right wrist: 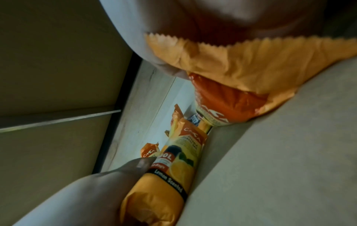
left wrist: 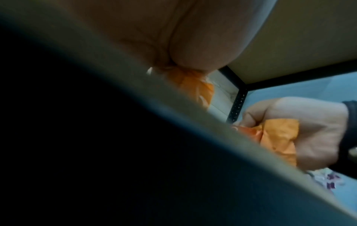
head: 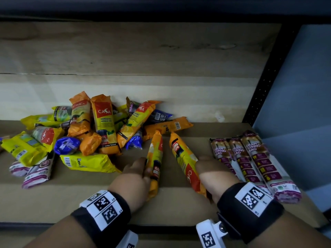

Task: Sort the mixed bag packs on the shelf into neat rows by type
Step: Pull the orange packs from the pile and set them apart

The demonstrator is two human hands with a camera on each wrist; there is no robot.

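Two orange lemon-scented garbage bag packs lie lengthwise on the shelf board (head: 53, 203). My left hand (head: 145, 168) grips the left orange pack (head: 156, 154) from its left side. My right hand (head: 201, 164) holds the right orange pack (head: 184, 156), fingers curled round its near half. The left wrist view shows the right hand (left wrist: 301, 122) wrapped round its orange pack (left wrist: 278, 137). In the right wrist view the left hand (right wrist: 123, 175) lies along the left pack (right wrist: 173, 171), and the right pack (right wrist: 231, 71) sits under my palm. Three purple drawstring bag packs (head: 250, 158) lie side by side at the right.
A mixed pile (head: 86, 133) of orange, yellow, blue and purple-white packs fills the left and middle of the shelf. A black perforated upright (head: 261, 83) bounds the right side. The shelf's back wall (head: 125, 56) is pale wood. Bare board lies between my hands.
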